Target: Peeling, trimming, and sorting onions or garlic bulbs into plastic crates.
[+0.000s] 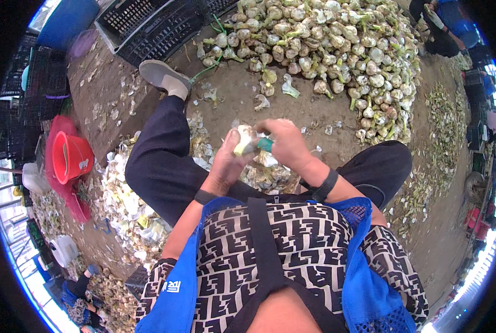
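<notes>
My left hand (228, 163) grips a garlic bulb (244, 136) between thumb and fingers, above the ground between my legs. Curled around a small green-handled tool (265, 145), my right hand (290, 143) meets the bulb from the right. The tool looks like a knife, but its working end is blurred against the bulb. Below the hands lie papery garlic skins (268, 175), partly covered by my wrists. Ahead, a large heap of untrimmed garlic bulbs (327, 37) spreads over the dirt floor, with a few loose bulbs at its near edge.
Black plastic crates (160, 31) stand at the front left, beside a green cord (202, 75). A red bucket (71, 158) sits on the left, near a pile of peelings (135, 208). Co-workers (447, 25) are at the upper right and a person (79, 299) at the lower left.
</notes>
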